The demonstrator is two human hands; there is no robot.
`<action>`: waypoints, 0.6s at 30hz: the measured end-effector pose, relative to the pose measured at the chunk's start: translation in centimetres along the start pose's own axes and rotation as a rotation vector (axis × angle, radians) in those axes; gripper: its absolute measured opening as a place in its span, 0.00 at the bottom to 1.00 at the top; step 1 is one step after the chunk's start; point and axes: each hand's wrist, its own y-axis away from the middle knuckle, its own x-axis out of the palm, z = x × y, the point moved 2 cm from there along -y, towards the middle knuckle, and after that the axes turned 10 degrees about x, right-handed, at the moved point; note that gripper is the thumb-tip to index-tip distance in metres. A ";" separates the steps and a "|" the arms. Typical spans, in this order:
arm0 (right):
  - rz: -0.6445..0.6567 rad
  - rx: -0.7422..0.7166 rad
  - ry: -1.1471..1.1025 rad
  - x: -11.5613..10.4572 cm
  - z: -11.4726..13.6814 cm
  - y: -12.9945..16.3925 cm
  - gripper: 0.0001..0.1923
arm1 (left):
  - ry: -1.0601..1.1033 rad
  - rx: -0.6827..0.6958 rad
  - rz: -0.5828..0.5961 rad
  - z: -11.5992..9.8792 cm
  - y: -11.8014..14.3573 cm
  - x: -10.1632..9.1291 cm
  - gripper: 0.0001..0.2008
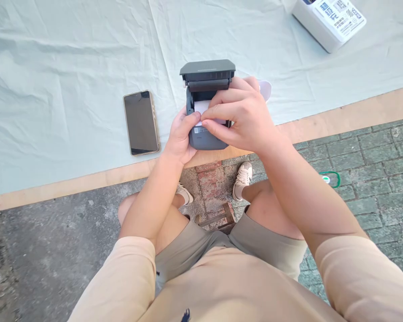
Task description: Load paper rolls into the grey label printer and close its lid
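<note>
A small dark grey printer (204, 139) stands at the table's near edge with its lid (207, 68) flipped up. A white paper roll (201, 106) sits in its open bay. My left hand (180, 138) grips the printer's left side, thumb on the paper's edge. From the right, my right hand (243, 118) reaches over the bay, and its fingertips pinch the paper. A loose bit of white paper (266, 88) shows behind this hand.
A black phone (141, 122) lies face up left of the printer on the pale cloth (70, 67). A white box with printed labels (329, 20) sits at the far right. The wooden table edge (339, 118) runs in front of my knees.
</note>
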 end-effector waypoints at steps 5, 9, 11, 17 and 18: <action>-0.192 0.101 -0.204 -0.7 -0.1 0.1 0.17 | 0.013 -0.007 0.044 -0.2 0.2 0.3 0.23; -0.287 0.169 -0.342 -0.7 -0.4 0.0 0.19 | 0.001 0.011 0.056 -0.1 0.2 0.2 0.27; -0.285 0.163 -0.355 -0.4 -0.6 -0.2 0.23 | 0.003 0.025 0.070 0.2 0.1 0.0 0.29; -0.484 0.083 -0.394 0.1 -1.3 -0.6 0.34 | -0.003 0.051 0.204 1.0 -0.4 -0.7 0.35; -0.521 0.070 -0.407 0.1 -1.6 -0.6 0.34 | 0.001 0.045 0.220 1.0 -0.4 -0.8 0.36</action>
